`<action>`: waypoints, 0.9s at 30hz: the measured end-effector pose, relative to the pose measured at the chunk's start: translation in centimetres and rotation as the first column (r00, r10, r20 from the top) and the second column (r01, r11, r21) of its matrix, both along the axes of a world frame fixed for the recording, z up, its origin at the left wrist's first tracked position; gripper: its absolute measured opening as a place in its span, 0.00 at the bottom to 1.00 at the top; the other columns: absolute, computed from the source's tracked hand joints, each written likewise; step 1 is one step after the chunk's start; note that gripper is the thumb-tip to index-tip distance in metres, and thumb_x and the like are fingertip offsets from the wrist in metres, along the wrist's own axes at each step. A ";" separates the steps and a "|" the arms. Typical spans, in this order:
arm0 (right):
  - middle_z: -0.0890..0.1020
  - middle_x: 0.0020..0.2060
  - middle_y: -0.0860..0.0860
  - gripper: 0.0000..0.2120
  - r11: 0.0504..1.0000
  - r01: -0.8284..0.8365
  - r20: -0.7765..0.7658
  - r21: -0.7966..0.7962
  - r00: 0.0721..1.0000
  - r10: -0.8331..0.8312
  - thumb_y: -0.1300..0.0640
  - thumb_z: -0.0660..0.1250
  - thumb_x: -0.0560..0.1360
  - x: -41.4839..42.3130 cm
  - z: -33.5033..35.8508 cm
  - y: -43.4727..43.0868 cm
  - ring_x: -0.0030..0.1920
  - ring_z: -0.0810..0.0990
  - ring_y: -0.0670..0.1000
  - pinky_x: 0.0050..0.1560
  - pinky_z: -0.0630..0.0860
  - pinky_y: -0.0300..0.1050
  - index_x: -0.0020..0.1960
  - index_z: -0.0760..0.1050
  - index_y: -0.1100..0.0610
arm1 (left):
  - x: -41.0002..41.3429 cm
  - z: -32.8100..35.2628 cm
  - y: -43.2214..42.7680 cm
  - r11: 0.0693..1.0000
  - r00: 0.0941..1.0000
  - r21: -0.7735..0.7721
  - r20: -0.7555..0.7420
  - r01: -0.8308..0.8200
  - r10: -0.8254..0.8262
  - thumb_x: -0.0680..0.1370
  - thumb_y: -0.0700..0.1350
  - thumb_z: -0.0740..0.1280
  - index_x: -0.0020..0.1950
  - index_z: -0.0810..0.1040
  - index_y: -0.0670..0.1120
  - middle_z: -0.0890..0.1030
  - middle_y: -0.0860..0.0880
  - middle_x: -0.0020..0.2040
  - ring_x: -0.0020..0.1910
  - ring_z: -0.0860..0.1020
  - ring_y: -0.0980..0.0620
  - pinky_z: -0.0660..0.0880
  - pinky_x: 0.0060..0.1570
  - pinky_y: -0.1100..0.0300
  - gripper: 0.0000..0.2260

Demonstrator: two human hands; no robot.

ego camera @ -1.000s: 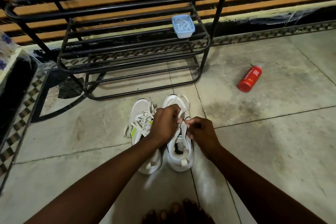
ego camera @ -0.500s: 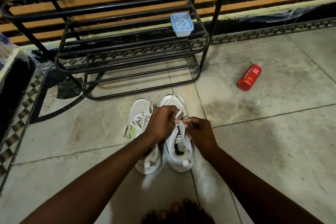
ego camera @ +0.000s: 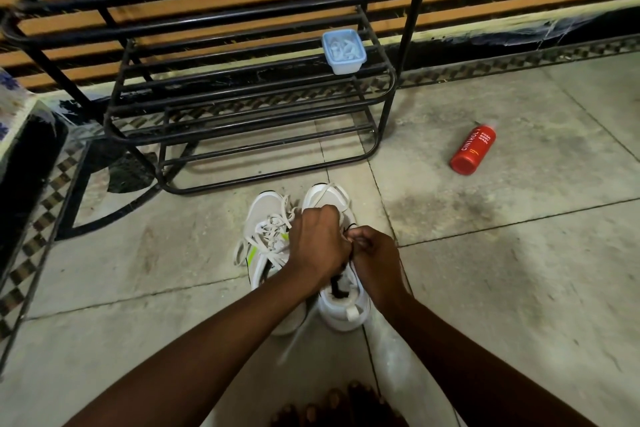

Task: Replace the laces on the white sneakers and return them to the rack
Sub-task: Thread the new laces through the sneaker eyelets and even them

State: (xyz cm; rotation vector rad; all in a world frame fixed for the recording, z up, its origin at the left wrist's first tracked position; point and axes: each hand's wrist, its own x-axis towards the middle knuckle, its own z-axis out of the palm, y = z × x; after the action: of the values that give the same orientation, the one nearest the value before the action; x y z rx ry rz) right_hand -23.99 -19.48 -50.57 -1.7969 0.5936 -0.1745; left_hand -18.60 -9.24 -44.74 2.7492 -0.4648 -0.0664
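The two fists have drawn together since a moment ago and now touch, hiding the stretch of lace that showed between them. The left hand (ego camera: 317, 243) and right hand (ego camera: 375, 260) both curl tight on the flat white lace (ego camera: 330, 191) (its loops spill over the toe) above the white mesh sneaker (ego camera: 343, 314). It stands on the grey tiled floor (ego camera: 519, 288) just before the black metal-bar rack (ego camera: 242, 87), lengthwise toward it, toe to the rack and heel to the person, beside the lime-streaked white sneaker (ego camera: 265, 215).

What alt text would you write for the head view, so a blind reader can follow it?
The left hand and right hand grip the lace of one white sneaker on the floor, its laced partner beside it. Behind stands a black rack holding a blue tub; a red bottle lies to the right.
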 end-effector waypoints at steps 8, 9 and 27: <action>0.87 0.40 0.45 0.04 1.000 -0.011 0.016 -0.002 1.000 0.011 0.59 0.72 0.75 -0.1 -0.4 -0.1 0.44 0.85 0.43 0.53 0.81 0.52 0.45 0.84 0.51 | 1.0 -0.8 1.9 0.971 0.989 -0.236 -0.150 -0.044 0.008 0.69 0.43 0.75 0.37 0.82 0.46 0.82 0.50 0.31 0.36 0.82 0.50 0.80 0.41 0.55 0.03; 0.87 0.40 0.45 0.04 1.000 -0.012 0.015 -0.005 1.000 0.012 0.59 0.72 0.75 -0.1 -0.4 -0.1 0.44 0.85 0.44 0.53 0.81 0.52 0.44 0.84 0.51 | 1.3 -0.9 2.1 0.971 0.988 -0.237 -0.155 -0.027 -0.010 0.70 0.43 0.75 0.38 0.84 0.46 0.83 0.51 0.33 0.37 0.82 0.52 0.80 0.43 0.57 0.02; 0.86 0.37 0.44 0.11 0.994 -0.019 -0.003 0.104 1.000 0.019 0.62 0.73 0.74 -0.7 0.9 0.0 0.42 0.85 0.45 0.51 0.80 0.48 0.39 0.81 0.46 | 1.7 -1.6 2.6 0.937 0.958 -0.328 -0.286 -0.119 0.021 0.72 0.41 0.79 0.39 0.84 0.48 0.83 0.53 0.33 0.34 0.80 0.64 0.74 0.38 0.69 0.06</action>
State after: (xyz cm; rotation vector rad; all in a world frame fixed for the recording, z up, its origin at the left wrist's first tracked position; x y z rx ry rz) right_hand -24.73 -19.49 -49.62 -1.7016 0.5783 -0.1244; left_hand -16.88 -6.64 -46.33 2.3618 -0.2686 -0.3194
